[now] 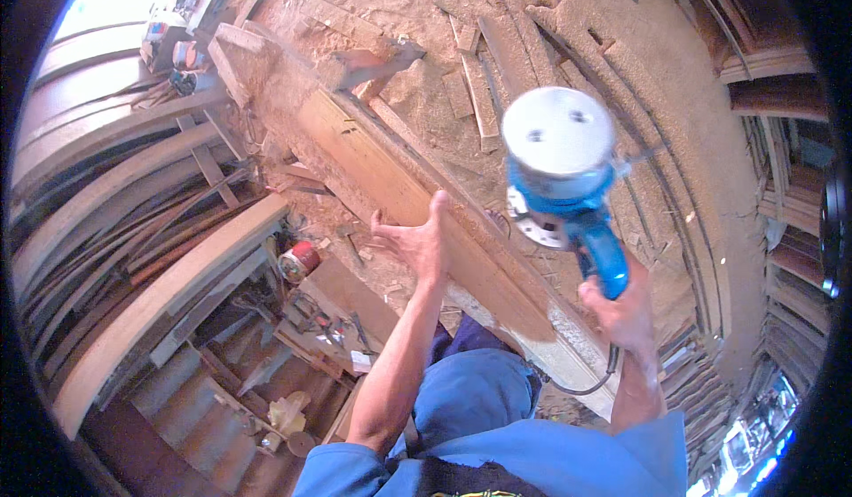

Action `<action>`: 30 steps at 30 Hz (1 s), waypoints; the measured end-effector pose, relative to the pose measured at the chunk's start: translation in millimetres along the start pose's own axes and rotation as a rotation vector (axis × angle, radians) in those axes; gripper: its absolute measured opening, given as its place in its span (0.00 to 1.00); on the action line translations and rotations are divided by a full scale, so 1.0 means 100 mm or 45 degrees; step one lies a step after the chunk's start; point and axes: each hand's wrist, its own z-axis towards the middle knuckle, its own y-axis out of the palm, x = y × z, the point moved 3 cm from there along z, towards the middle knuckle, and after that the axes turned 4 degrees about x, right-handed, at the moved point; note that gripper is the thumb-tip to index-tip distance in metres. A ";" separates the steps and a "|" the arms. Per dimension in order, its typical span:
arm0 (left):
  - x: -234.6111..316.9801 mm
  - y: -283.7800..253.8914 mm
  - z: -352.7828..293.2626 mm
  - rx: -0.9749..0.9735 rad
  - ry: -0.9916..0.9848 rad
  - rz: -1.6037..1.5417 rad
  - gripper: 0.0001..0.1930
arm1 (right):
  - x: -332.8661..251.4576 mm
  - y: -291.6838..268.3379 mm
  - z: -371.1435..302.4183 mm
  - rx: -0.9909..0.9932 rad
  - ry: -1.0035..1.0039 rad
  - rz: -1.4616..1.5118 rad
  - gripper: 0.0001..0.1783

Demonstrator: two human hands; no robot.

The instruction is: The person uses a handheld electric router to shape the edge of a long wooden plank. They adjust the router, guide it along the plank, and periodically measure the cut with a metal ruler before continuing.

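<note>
My right hand (619,306) is wrapped round the handle of a blue corded power tool (602,253), held raised over the right side of a long board. The tool has a broad round silver face with two dark spots; its exact kind is unclear. My left hand (419,244) rests at the board's left edge, thumb and fingers spread. The brown wooden board (399,191) runs from upper left to lower right in front of me. Beneath it lies a pale, dusty beam or bench (586,355). A black cord (590,388) loops below the tool.
Sawdust and offcuts (479,89) cover the ground beyond the board. Long timbers (133,204) are stacked at left, near a red can (300,261) and scattered small tools (333,324). Wooden frames (781,89) stand along the right. Machinery (182,31) sits at upper left.
</note>
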 end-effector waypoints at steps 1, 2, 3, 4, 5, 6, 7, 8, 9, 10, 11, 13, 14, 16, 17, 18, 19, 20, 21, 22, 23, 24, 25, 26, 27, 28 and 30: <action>0.02 0.02 -0.05 -0.011 0.015 0.006 0.60 | 0.10 -0.05 -0.06 0.070 0.048 0.039 0.24; 0.05 0.03 -0.08 -0.020 0.029 0.012 0.60 | 0.20 -0.09 -0.09 0.140 0.082 0.074 0.24; 0.08 0.03 -0.10 -0.028 0.042 0.023 0.59 | 0.29 -0.15 -0.14 0.209 0.118 0.110 0.24; 0.09 0.02 -0.10 -0.039 0.036 0.023 0.59 | 0.37 -0.20 -0.19 0.253 0.172 0.154 0.25; 0.09 0.02 -0.09 -0.050 0.035 0.020 0.58 | 0.44 -0.26 -0.24 0.300 0.224 0.201 0.25; 0.08 0.01 -0.08 -0.049 0.028 0.023 0.57 | 0.50 -0.31 -0.27 0.340 0.278 0.268 0.25; 0.06 0.01 -0.08 -0.050 0.038 0.005 0.56 | 0.55 -0.34 -0.31 0.408 0.326 0.330 0.26; 0.03 0.00 -0.08 -0.043 0.040 -0.002 0.56 | 0.58 -0.38 -0.33 0.425 0.321 0.342 0.27; 0.00 -0.01 -0.08 -0.035 0.044 -0.008 0.55 | 0.61 -0.42 -0.34 0.434 0.331 0.365 0.27; -0.04 -0.02 -0.08 -0.088 0.034 -0.171 0.54 | 0.65 -0.44 -0.36 0.459 0.352 0.394 0.27; -0.08 -0.06 -0.07 -0.142 0.026 -0.333 0.53 | 0.67 -0.45 -0.38 0.478 0.343 0.423 0.27; -0.14 -0.13 -0.02 -0.233 0.014 -0.494 0.52 | 0.73 -0.45 -0.38 0.479 0.339 0.484 0.27; -0.17 -0.18 -0.01 -0.270 0.012 -0.494 0.51 | 0.76 -0.45 -0.39 0.496 0.358 0.512 0.27; -0.19 -0.27 0.03 -0.401 -0.060 -0.577 0.51 | 0.82 -0.45 -0.38 0.499 0.368 0.536 0.27; -0.21 -0.31 0.05 -0.491 -0.127 -0.661 0.52 | 0.84 -0.44 -0.38 0.499 0.372 0.556 0.27; -0.21 -0.34 0.05 -0.586 -0.185 -0.768 0.52 | 0.87 -0.44 -0.37 0.494 0.398 0.556 0.27; -0.22 -0.38 0.07 -0.602 -0.179 -0.735 0.52 | 0.88 -0.43 -0.37 0.487 0.418 0.565 0.27; -0.22 -0.39 0.08 -0.625 -0.163 -0.724 0.52 | 0.89 -0.43 -0.36 0.483 0.435 0.585 0.27; -0.21 -0.40 0.10 -0.629 -0.088 -0.754 0.52 | 0.89 -0.41 -0.35 0.452 0.437 0.564 0.27; -0.25 -0.40 0.12 -0.588 -0.096 -0.619 0.52 | 0.89 -0.40 -0.34 0.427 0.437 0.552 0.27; -0.26 -0.39 0.13 -0.532 -0.048 -0.521 0.51 | 0.89 -0.39 -0.33 0.407 0.446 0.541 0.27; -0.29 -0.38 0.14 -0.477 -0.002 -0.422 0.50 | 0.89 -0.38 -0.31 0.395 0.442 0.517 0.27; -0.32 -0.35 0.15 -0.542 -0.045 -0.499 0.50 | 0.88 -0.37 -0.30 0.389 0.446 0.494 0.27; -0.34 -0.34 0.17 -0.607 -0.086 -0.577 0.49 | 0.88 -0.36 -0.29 0.379 0.445 0.477 0.27; -0.38 -0.33 0.18 -0.652 -0.146 -0.571 0.49 | 0.87 -0.36 -0.27 0.373 0.444 0.455 0.27; -0.37 -0.35 0.20 -0.703 -0.114 -0.636 0.48 | 0.87 -0.35 -0.26 0.360 0.440 0.438 0.27; -0.35 -0.40 0.23 -0.763 -0.079 -0.602 0.46 | 0.87 -0.34 -0.22 0.347 0.439 0.399 0.26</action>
